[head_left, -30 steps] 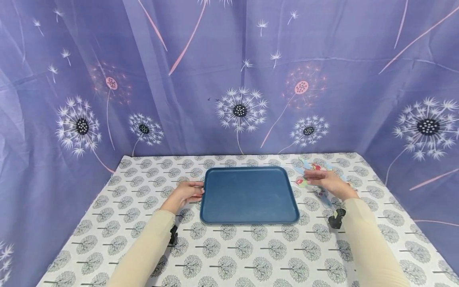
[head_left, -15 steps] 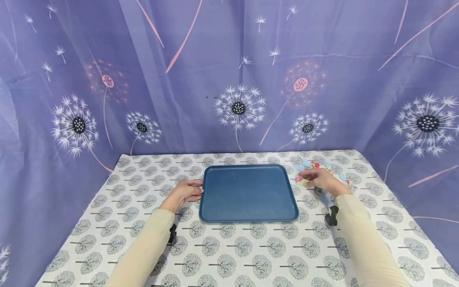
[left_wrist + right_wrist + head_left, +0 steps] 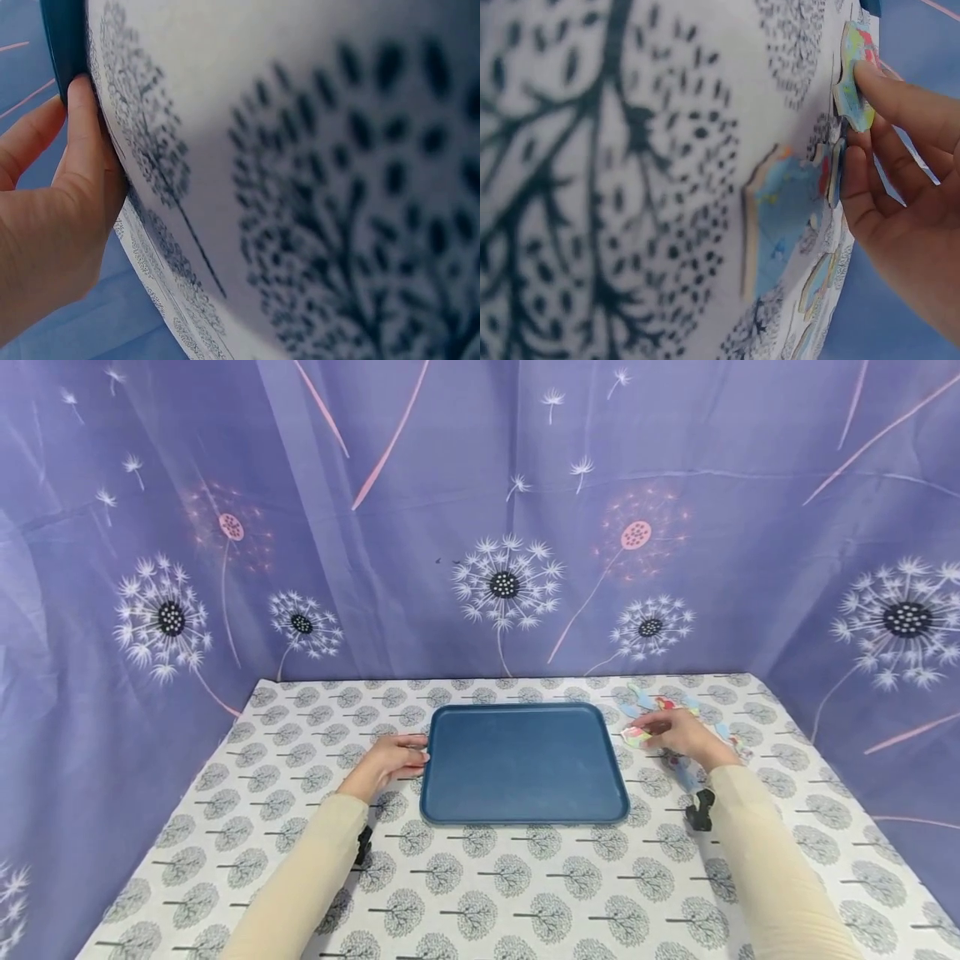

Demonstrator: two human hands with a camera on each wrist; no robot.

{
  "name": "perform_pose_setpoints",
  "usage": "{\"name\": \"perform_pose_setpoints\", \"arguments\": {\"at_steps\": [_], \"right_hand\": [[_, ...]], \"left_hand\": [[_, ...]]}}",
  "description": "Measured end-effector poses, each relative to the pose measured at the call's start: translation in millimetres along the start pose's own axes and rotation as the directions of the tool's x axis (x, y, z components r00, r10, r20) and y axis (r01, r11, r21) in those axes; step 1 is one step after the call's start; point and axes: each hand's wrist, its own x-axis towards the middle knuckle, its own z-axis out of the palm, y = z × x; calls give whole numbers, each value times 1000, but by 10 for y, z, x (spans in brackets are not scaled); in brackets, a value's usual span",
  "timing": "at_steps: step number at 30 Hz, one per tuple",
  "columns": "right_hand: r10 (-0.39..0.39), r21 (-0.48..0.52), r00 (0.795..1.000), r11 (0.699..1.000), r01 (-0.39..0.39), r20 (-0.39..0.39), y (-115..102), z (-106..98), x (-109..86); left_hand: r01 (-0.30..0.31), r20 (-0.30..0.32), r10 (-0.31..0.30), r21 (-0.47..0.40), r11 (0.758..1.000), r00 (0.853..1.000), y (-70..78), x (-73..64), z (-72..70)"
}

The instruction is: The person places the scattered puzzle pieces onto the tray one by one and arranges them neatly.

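Observation:
My left hand (image 3: 386, 765) is at the left side of a dark blue tray (image 3: 525, 764). Its fairly straight fingers touch the outer rim of the tray, seen at the upper left of the left wrist view. To the right of the tray, my right hand (image 3: 682, 735) pinches a colourful jigsaw puzzle piece (image 3: 855, 75) between thumb and fingers. The piece is tilted up, with pink, green and blue print. Under that hand lies a light blue puzzle piece (image 3: 784, 217). Several more loose pieces lie behind and beside the hand, partly hidden by it.
A white cloth (image 3: 510, 893) with a grey tree print covers the table. Purple curtains (image 3: 405, 568) with dandelions hang behind it and at both sides. A light blue loose piece (image 3: 643, 699) lies near the back right. Black wrist cameras hang under both sleeves.
My right hand has lowered its fingers to the leftmost puzzle piece and now pinches it, lifting and tilting it. My left hand and the tray have stayed in place.

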Motion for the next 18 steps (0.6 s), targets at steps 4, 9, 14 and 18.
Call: {"name": "perform_pose_setpoints", "arguments": {"at_steps": [4, 9, 14, 18], "right_hand": [[4, -8, 1000, 1000, -4, -9, -24, -28, -13], [-5, 20, 999, 1000, 6, -39, -78, -66, -18], [13, 134, 997, 991, -3, -79, -142, -33, 22], [-9, 145, 993, 989, 26, -114, -214, 29, 77]], "left_hand": [[3, -2, -3, 1, 1000, 1000, 6, 12, 10], [9, -7, -9, 0, 1000, 1000, 21, 10, 23], [19, -15, -19, -3, 1000, 1000, 7, 13, 7], [14, -15, -14, 9, 1000, 1000, 2, 3, 2]]}}
